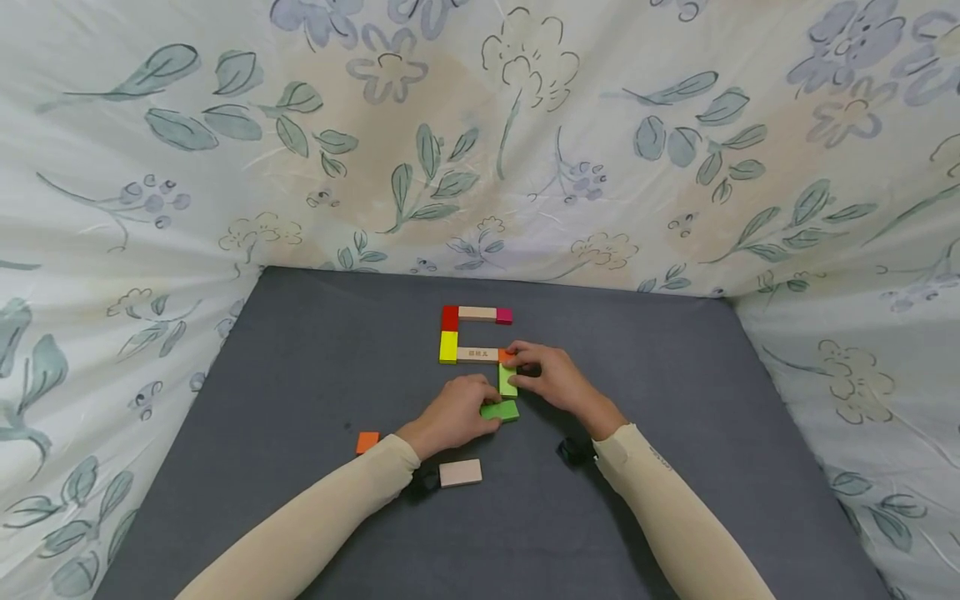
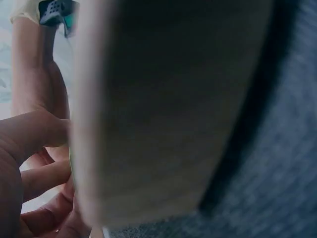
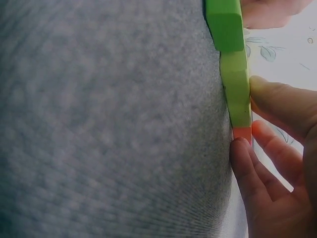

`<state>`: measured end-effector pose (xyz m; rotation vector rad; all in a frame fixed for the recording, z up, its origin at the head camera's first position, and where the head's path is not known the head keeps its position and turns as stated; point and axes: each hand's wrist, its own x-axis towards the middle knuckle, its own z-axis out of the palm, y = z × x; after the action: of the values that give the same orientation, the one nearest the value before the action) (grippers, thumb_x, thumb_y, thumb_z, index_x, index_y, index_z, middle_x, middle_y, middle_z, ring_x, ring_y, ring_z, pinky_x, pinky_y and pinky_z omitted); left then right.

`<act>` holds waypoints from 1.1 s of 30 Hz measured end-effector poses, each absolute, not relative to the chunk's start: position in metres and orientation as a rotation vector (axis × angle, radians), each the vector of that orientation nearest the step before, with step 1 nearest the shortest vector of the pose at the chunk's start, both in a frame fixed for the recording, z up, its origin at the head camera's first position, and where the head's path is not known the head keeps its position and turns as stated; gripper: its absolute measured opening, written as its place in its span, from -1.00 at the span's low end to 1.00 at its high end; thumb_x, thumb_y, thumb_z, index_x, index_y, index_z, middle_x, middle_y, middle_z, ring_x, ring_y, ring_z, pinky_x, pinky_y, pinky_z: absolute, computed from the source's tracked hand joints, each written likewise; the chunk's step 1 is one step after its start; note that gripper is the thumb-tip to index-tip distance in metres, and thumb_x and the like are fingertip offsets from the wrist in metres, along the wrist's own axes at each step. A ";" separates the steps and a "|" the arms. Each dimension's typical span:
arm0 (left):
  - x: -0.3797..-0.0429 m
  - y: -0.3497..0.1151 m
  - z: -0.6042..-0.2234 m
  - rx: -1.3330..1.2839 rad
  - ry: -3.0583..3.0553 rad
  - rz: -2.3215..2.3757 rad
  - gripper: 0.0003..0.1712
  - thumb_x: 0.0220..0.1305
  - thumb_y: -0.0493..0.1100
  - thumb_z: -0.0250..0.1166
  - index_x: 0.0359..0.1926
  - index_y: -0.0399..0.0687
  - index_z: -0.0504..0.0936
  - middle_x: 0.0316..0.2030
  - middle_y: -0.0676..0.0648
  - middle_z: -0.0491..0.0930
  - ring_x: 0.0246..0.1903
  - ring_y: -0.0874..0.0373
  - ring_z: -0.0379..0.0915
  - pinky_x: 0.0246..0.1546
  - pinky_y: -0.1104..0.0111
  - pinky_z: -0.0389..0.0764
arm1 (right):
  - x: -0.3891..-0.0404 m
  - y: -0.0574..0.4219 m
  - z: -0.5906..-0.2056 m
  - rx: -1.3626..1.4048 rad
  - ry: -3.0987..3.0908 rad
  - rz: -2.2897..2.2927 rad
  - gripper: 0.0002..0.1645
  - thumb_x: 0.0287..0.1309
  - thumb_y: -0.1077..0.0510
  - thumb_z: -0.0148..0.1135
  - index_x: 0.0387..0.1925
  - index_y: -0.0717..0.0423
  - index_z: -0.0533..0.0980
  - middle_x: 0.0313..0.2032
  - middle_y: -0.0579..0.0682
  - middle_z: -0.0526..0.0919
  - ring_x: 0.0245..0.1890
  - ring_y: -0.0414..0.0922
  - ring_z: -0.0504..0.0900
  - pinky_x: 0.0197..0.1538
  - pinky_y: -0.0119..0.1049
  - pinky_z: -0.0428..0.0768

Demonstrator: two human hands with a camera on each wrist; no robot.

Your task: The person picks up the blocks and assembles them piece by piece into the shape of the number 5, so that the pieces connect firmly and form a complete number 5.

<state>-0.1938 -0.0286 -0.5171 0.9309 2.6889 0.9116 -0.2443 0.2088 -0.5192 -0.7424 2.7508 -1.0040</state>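
My left hand (image 1: 463, 408) pinches a green block (image 1: 504, 411) at the near end of a line of coloured blocks. Just beyond that block lies a light green block (image 1: 507, 381), and my right thumb touches it. Fingers of my right hand (image 1: 558, 381) rest against the orange block (image 1: 504, 356) at the light green one's far end. In the right wrist view the green block (image 3: 225, 27), light green block (image 3: 236, 89) and orange block (image 3: 241, 133) run in one row. A plain wooden block (image 2: 173, 114) fills much of the left wrist view, blurred.
A printed wooden block (image 1: 477, 354), yellow block (image 1: 448, 347), red block (image 1: 450, 318), another wooden block (image 1: 477, 313) and magenta block (image 1: 504, 316) continue the line. A loose orange block (image 1: 367, 442) and pale wooden block (image 1: 461, 473) lie nearer on the grey cloth (image 1: 300, 375).
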 end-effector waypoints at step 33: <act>-0.195 -0.028 -0.519 0.847 2.699 0.940 -0.75 0.33 -0.07 0.60 -0.10 -0.09 0.82 -0.28 0.06 0.60 -0.33 0.23 0.49 -0.20 0.29 0.60 | -0.245 0.211 -0.522 -0.746 2.744 -1.012 -0.64 0.35 0.18 0.54 0.15 0.03 0.78 0.41 0.06 0.59 0.19 0.03 0.71 0.18 -0.01 0.69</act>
<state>-0.1950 -0.0280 -0.5191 0.8468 2.6991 0.9397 -0.2452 0.2106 -0.5216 -0.7462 2.7440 -1.0122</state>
